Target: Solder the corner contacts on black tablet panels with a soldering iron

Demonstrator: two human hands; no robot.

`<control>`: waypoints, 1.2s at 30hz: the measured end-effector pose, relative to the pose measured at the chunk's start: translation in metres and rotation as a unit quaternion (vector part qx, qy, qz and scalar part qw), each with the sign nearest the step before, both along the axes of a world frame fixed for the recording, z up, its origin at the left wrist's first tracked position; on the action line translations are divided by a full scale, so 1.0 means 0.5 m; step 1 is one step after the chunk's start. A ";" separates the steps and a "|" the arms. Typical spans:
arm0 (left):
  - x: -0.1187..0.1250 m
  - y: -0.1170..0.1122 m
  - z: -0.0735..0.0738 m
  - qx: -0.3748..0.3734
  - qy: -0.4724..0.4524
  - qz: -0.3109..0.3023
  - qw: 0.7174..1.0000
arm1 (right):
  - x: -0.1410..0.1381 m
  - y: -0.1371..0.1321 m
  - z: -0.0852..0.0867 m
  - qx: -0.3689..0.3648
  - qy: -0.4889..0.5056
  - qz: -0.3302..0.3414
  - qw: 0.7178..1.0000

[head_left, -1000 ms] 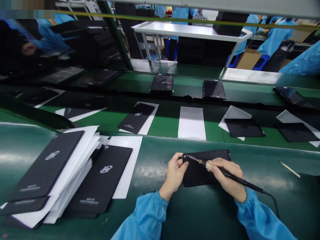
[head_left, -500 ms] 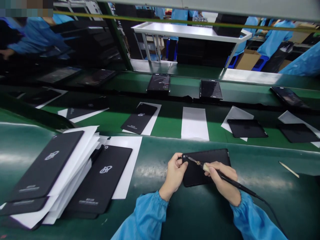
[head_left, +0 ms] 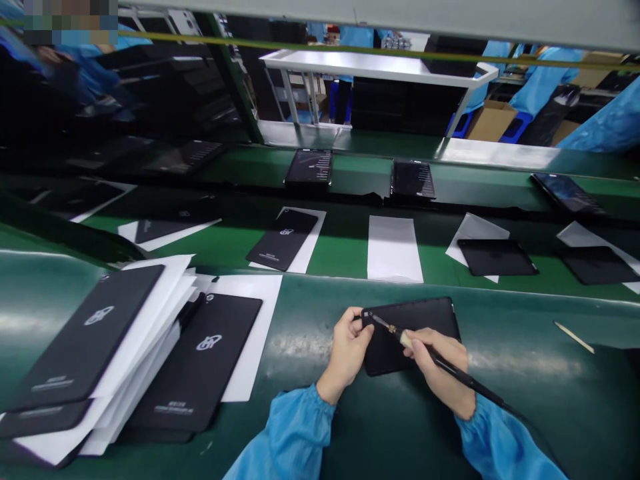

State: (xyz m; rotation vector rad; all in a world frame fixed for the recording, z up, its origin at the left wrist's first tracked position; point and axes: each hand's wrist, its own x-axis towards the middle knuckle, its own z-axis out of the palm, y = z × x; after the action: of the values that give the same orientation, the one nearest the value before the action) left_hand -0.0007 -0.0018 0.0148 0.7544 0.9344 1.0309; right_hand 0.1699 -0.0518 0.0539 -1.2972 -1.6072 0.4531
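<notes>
A black tablet back cover [head_left: 387, 350] lies inner side up on the green bench in front of me. My left hand [head_left: 349, 347] grips its upper left corner, thumb on the inside, fingers at the edge. In my right hand [head_left: 443, 363] is a soldering iron [head_left: 407, 340], held like a pen with its cable trailing to the lower right. The iron's tip reaches a small part at the cover's upper left corner, close to my left thumb. Whether the tip touches it I cannot tell.
On the left are stacked black covers [head_left: 87, 340] with white sheets [head_left: 253, 353] between and under them. A thin wooden stick [head_left: 574, 337] lies right. Beyond, a green conveyor [head_left: 345, 233] carries covers on paper; tablets [head_left: 310, 167] sit on a ledge behind. People in blue sleeves work farther back.
The view has shifted slightly. Both hands keep their holds, and the iron's tip stays at the same corner of the cover. Items on the conveyor have drifted a little to the right.
</notes>
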 end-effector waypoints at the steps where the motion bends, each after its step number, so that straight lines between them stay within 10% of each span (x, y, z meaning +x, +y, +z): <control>1: 0.000 0.000 0.000 -0.001 -0.001 0.001 1.000 | -0.003 -0.001 -0.002 0.004 -0.003 -0.002 1.000; 13: 0.001 0.001 0.000 -0.005 -0.005 0.005 1.000 | 0.065 0.003 0.009 0.078 0.005 -0.005 0.997; 24: -0.001 0.003 -0.003 -0.008 -0.012 -0.014 1.000 | 0.102 0.142 -0.049 0.066 -0.234 0.076 0.967; 31: 0.000 0.004 -0.013 -0.016 -0.027 -0.033 0.999 | 0.176 0.318 0.026 0.095 -0.228 -0.016 0.969; 36: 0.009 -0.008 -0.021 0.028 -0.012 -0.037 0.999 | 0.104 0.393 0.021 0.098 -0.214 0.013 0.972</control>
State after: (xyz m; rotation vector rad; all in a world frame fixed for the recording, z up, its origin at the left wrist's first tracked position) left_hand 0.0038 -0.0057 0.0045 0.8157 0.8537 1.0026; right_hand 0.2220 0.1447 0.0643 -1.2798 -1.9697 0.0218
